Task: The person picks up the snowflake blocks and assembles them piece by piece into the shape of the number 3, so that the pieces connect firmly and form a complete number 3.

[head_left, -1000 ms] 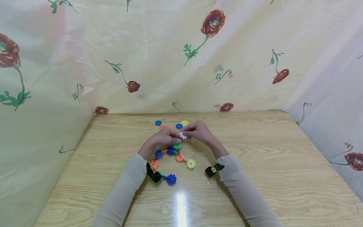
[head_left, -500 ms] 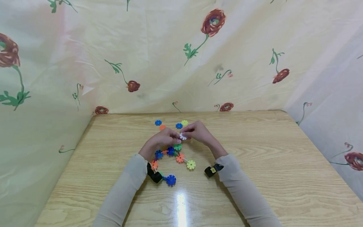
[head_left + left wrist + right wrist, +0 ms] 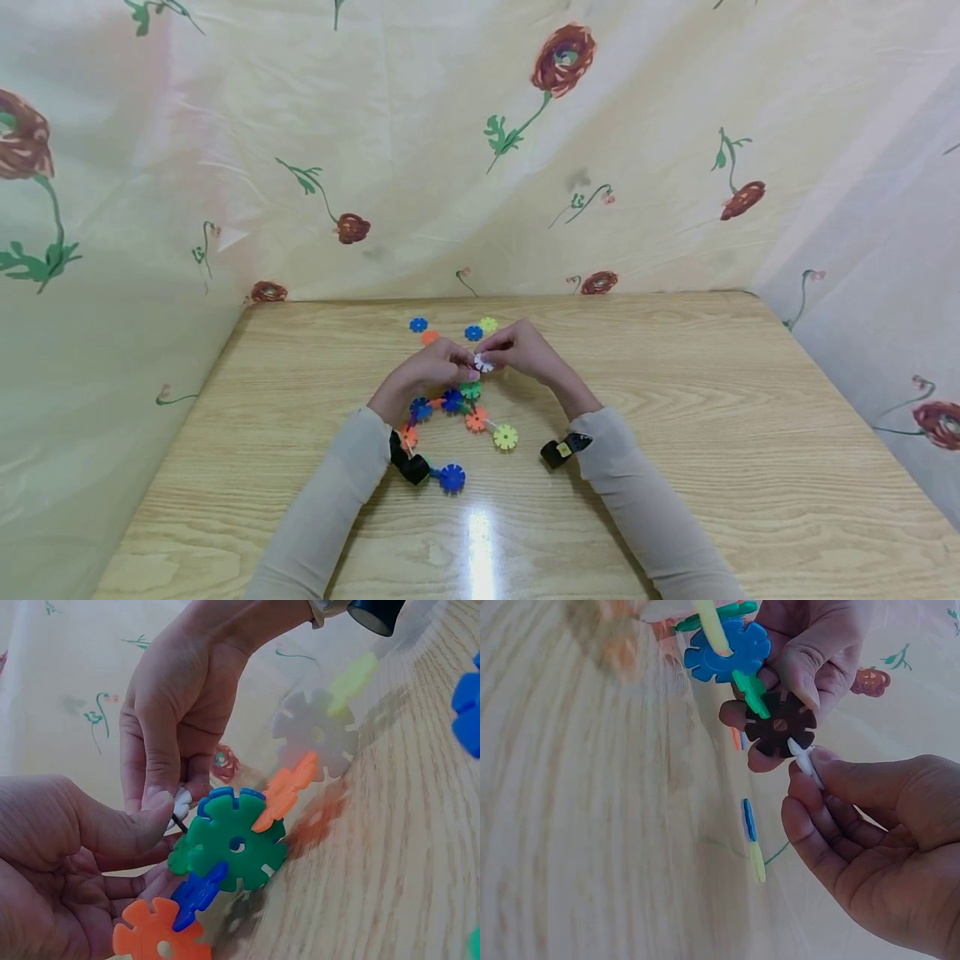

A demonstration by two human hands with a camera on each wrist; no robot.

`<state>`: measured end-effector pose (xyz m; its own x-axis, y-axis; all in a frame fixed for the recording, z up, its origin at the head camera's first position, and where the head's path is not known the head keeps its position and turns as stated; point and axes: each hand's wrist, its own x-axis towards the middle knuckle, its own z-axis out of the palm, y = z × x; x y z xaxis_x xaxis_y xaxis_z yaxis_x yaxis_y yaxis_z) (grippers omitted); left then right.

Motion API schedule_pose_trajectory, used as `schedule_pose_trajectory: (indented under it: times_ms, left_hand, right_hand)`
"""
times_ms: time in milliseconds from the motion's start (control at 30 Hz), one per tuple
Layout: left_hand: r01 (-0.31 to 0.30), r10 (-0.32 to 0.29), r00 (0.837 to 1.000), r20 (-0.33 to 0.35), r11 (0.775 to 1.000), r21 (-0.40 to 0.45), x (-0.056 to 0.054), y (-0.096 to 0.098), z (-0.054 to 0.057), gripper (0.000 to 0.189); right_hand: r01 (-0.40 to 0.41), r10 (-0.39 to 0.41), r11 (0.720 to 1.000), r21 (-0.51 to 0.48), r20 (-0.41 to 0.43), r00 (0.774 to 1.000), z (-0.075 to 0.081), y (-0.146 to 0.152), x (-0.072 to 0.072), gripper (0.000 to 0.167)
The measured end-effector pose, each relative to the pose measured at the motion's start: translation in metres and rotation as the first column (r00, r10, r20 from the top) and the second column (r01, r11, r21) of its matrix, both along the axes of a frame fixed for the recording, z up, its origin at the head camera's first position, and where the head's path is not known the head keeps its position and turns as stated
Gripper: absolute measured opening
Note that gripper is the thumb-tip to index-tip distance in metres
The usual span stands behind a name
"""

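My left hand point(image 3: 431, 367) pinches a dark notched disc point(image 3: 771, 735) between thumb and fingers. My right hand point(image 3: 531, 352) pinches a white notched disc point(image 3: 483, 363), held edge-on against the rim of the dark one in the right wrist view. From the dark disc a chain of interlocked plastic discs runs on: a small green disc point(image 3: 750, 694), a blue disc point(image 3: 742, 645), and several in orange and other colours. A larger green disc point(image 3: 238, 851) and an orange disc point(image 3: 289, 791) show close by in the left wrist view. The chain curves to a blue end disc point(image 3: 452, 478) and a yellow-green end disc point(image 3: 506, 437).
Loose discs lie behind the hands on the wooden table point(image 3: 712, 433): a blue one point(image 3: 418, 325), an orange one point(image 3: 430, 337), another blue disc point(image 3: 473, 333) and a yellow-green disc point(image 3: 489, 324). A flowered cloth point(image 3: 420, 150) hangs at the back and sides.
The white disc in my right hand has come slightly down and left, closer to my left hand's fingers. The chain has shifted a little toward me.
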<state>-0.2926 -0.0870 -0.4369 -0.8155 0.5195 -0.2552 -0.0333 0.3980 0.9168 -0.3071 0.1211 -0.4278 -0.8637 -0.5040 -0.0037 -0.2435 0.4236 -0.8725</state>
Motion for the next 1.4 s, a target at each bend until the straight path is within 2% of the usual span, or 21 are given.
schedule_pose_trajectory:
  times_ms: [300,400,567,700,933,1167,1267,1400]
  left_hand:
    - [0.057,-0.059,0.995,0.081,0.998,0.031,-0.003,-0.009,0.008,0.032]
    - [0.060,-0.062,0.995,0.081,0.998,0.028,-0.003,-0.012,0.009,0.034]
    - [0.043,-0.044,0.998,0.052,0.999,0.007,-0.004,-0.012,0.010,0.030]
    - [0.002,-0.001,0.999,0.044,1.000,-0.018,-0.005,-0.011,0.008,0.026]
    - [-0.041,0.043,0.997,0.060,0.999,-0.030,-0.004,-0.011,0.007,0.024]
    - [-0.083,0.084,0.994,0.067,0.996,-0.024,-0.006,-0.013,0.006,0.023]
    - [-0.095,0.095,0.992,0.077,0.995,-0.010,-0.006,-0.012,0.006,0.022]
    - [-0.102,0.101,0.990,0.093,0.995,0.007,-0.006,-0.012,0.007,0.020]
  right_hand:
    - [-0.010,0.010,1.000,-0.018,0.028,1.000,0.002,0.003,-0.002,0.016]
    - [-0.018,0.018,1.000,-0.017,0.035,0.999,0.001,0.002,-0.003,0.017]
    - [-0.038,0.037,0.999,0.004,0.068,0.997,0.003,0.005,-0.004,0.023]
    - [0.002,-0.005,1.000,0.031,0.092,0.996,0.007,0.012,-0.007,0.028]
    - [0.065,-0.071,0.994,0.089,0.063,0.995,0.016,0.024,-0.018,0.033]
    - [0.092,-0.097,0.978,0.186,0.020,0.995,0.012,0.032,-0.035,0.031]
    - [0.079,-0.080,0.975,0.206,-0.001,0.997,0.007,0.034,-0.041,0.031]
    - [0.030,-0.017,0.968,0.247,-0.055,0.998,-0.002,0.031,-0.052,0.036]
